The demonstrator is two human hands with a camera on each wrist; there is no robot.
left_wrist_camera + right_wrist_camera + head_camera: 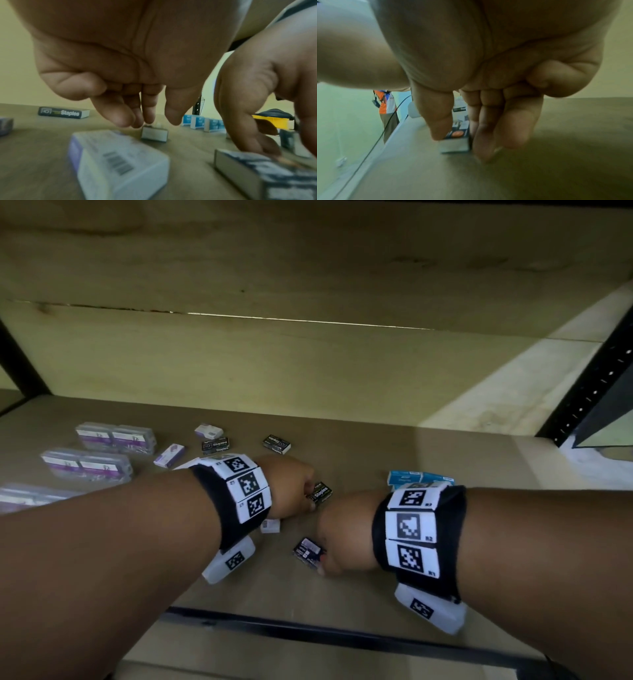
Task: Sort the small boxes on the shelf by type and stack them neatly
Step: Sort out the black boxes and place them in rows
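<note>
The right hand [488, 83] pinches a dark staple box [456, 142] between thumb and fingers, the box lying flat on the shelf [394, 446]. At its 11 o'clock, the left hand [120, 65] hangs with loosely curled fingers over another black Staples box [320, 494], apparently not clamping it. Blue boxes [419, 477] sit at 1 o'clock, purple packs [116, 437] at 10.

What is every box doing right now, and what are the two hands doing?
Left hand: fingers reach down onto a black staples box, grip unclear.
Right hand: pinches a dark box lying on the shelf.
Two black staples boxes at the back: lying flat, untouched.
Blue boxes: grouped together at the right.
Clear cases: lined up at the left.
White-purple boxes: loose, unsorted.
</note>
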